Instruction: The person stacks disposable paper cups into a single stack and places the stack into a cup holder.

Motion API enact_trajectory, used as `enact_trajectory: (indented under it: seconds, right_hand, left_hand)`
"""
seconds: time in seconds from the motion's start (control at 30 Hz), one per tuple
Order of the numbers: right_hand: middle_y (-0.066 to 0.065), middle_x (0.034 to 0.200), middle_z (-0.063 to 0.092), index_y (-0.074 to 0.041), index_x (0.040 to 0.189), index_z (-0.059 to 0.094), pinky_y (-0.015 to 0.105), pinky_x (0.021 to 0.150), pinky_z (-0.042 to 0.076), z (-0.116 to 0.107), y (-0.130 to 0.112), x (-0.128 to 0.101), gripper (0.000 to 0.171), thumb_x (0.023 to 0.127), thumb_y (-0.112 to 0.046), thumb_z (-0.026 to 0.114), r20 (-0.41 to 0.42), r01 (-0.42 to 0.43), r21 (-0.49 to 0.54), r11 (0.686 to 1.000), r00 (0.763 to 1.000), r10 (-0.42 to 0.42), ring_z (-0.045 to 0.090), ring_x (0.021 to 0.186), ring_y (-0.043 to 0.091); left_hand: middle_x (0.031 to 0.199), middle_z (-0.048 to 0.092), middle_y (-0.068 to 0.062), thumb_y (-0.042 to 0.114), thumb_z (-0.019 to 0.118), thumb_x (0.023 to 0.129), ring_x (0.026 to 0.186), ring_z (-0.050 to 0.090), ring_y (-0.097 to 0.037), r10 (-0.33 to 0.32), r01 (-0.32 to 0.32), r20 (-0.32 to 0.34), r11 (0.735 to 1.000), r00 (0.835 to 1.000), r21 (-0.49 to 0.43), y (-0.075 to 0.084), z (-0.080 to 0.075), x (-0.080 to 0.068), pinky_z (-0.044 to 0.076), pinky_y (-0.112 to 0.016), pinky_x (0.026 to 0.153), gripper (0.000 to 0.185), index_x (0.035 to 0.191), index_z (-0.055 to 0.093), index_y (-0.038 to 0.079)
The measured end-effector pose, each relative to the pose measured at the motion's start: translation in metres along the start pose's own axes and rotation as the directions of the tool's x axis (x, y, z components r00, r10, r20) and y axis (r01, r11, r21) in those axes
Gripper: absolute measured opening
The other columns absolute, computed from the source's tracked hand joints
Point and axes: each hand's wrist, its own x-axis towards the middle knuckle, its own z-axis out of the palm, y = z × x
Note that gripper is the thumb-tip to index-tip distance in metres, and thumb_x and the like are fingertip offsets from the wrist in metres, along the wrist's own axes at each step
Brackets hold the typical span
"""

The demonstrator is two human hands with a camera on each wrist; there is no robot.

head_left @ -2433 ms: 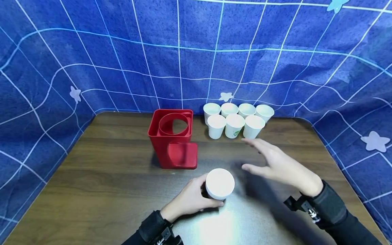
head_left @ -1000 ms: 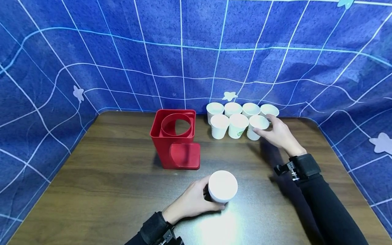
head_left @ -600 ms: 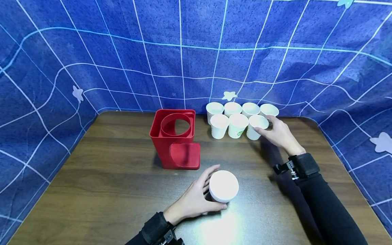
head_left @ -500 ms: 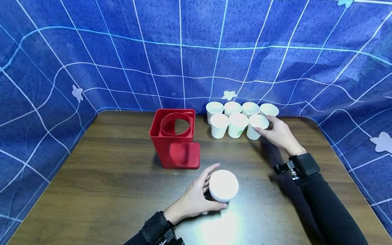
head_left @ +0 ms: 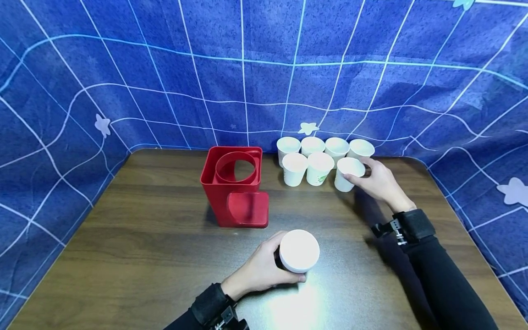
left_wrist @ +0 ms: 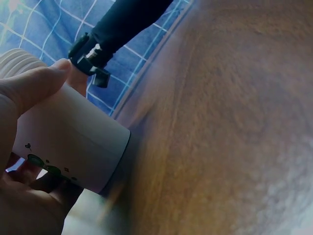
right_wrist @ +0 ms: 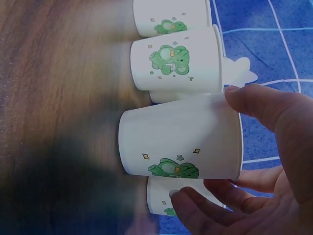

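Firstly, the left hand [head_left: 264,268] grips a white cup stack [head_left: 299,251], well short of the worktop's [head_left: 136,247] far edge. Beyond stands a red holder [head_left: 236,189]. Near that edge, the right hand [head_left: 379,183] pinches a paper cup [head_left: 343,182] beside six others [head_left: 317,173].

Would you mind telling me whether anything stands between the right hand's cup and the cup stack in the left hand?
Nothing visible does: in the head view, only tabletop shows between the cup in the right hand and the stack in the left hand. The red holder stands left of that path.
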Motion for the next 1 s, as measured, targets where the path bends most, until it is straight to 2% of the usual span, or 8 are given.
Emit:
enact_trajectory:
  seconds: [0.13, 0.17, 0.27, 0.37, 0.5, 0.73, 0.9, 1.0]
  right_hand:
    - [0.018, 0.099, 0.067, -0.002, 0.130, 0.060, 0.033, 0.071, 0.045, -0.004, 0.000, -0.007, 0.060, 0.091, -0.045, 0.077, -0.033, 0.020, -0.007, 1.000, 0.999, -0.021, 0.062, 0.087, 0.030]
    - [0.017, 0.100, 0.066, -0.002, 0.128, 0.061, 0.032, 0.071, 0.044, -0.006, -0.001, -0.008, 0.058, 0.091, -0.044, 0.077, -0.038, 0.025, -0.004, 1.000, 0.999, -0.025, 0.062, 0.087, 0.029]
    - [0.018, 0.106, 0.067, -0.002, 0.130, 0.061, 0.031, 0.073, 0.044, -0.010, -0.004, -0.014, 0.059, 0.091, -0.044, 0.077, -0.035, 0.023, 0.004, 1.000, 0.999, -0.023, 0.062, 0.091, 0.030]
    - [0.020, 0.123, 0.068, -0.002, 0.138, 0.058, 0.023, 0.078, 0.045, -0.013, -0.007, -0.020, 0.065, 0.091, -0.044, 0.077, -0.010, 0.013, 0.042, 0.999, 1.000, -0.013, 0.067, 0.103, 0.030]
    - [0.018, 0.128, 0.067, -0.004, 0.140, 0.057, 0.012, 0.078, 0.044, -0.017, -0.012, -0.029, 0.065, 0.090, -0.041, 0.079, 0.010, 0.026, 0.088, 0.996, 1.000, -0.027, 0.068, 0.107, 0.026]
    - [0.012, 0.125, 0.068, -0.009, 0.141, 0.059, 0.013, 0.081, 0.051, -0.023, -0.031, -0.040, 0.063, 0.089, -0.038, 0.081, 0.005, 0.099, 0.096, 0.991, 0.995, -0.100, 0.067, 0.096, 0.005]
    - [0.011, 0.122, 0.069, -0.009, 0.140, 0.059, 0.015, 0.079, 0.054, -0.026, -0.047, -0.052, 0.060, 0.089, -0.033, 0.081, 0.000, 0.153, 0.100, 0.983, 0.988, -0.154, 0.068, 0.096, 0.012]
    - [0.009, 0.122, 0.068, -0.010, 0.139, 0.059, 0.016, 0.080, 0.055, -0.028, -0.056, -0.059, 0.059, 0.089, -0.031, 0.082, 0.012, 0.177, 0.111, 0.978, 0.984, -0.179, 0.068, 0.097, 0.011]
  left_hand:
    - [0.132, 0.066, 0.011, 0.022, 0.097, 0.069, 0.122, 0.062, -0.009, -0.017, 0.017, 0.012, 1.000, 1.000, -0.017, 0.002, 0.000, 0.000, 0.047, -0.033, 0.109, 0.084, 0.143, 0.056, 0.025]
    - [0.132, 0.066, 0.010, 0.023, 0.097, 0.069, 0.121, 0.063, -0.008, -0.020, 0.020, 0.014, 1.000, 1.000, -0.017, 0.002, 0.000, 0.000, 0.047, -0.033, 0.109, 0.085, 0.143, 0.056, 0.025]
    - [0.130, 0.068, 0.009, 0.023, 0.097, 0.070, 0.119, 0.064, -0.008, -0.025, 0.025, 0.017, 1.000, 1.000, -0.019, 0.003, 0.000, 0.001, 0.048, -0.032, 0.108, 0.084, 0.143, 0.056, 0.025]
    - [0.128, 0.069, 0.008, 0.022, 0.097, 0.069, 0.118, 0.065, -0.007, -0.023, 0.023, 0.014, 1.000, 1.000, -0.009, 0.002, 0.000, 0.000, 0.048, -0.032, 0.108, 0.083, 0.142, 0.057, 0.023]
    - [0.128, 0.070, 0.008, 0.024, 0.097, 0.069, 0.118, 0.065, -0.007, -0.022, 0.022, 0.012, 1.000, 1.000, 0.006, 0.002, 0.000, 0.000, 0.049, -0.032, 0.107, 0.083, 0.142, 0.057, 0.023]
    - [0.129, 0.069, 0.009, 0.026, 0.097, 0.070, 0.118, 0.064, -0.007, -0.035, 0.035, 0.013, 0.999, 0.999, 0.011, 0.003, -0.001, 0.000, 0.048, -0.033, 0.108, 0.084, 0.143, 0.056, 0.024]
    - [0.129, 0.069, 0.010, 0.027, 0.097, 0.070, 0.118, 0.064, -0.007, -0.042, 0.042, 0.016, 0.999, 0.999, 0.021, 0.004, -0.001, 0.000, 0.048, -0.034, 0.108, 0.084, 0.143, 0.056, 0.024]
    - [0.128, 0.069, 0.010, 0.028, 0.097, 0.070, 0.118, 0.064, -0.006, -0.048, 0.047, 0.018, 0.998, 0.999, 0.032, 0.004, 0.000, 0.000, 0.048, -0.034, 0.108, 0.083, 0.143, 0.057, 0.025]
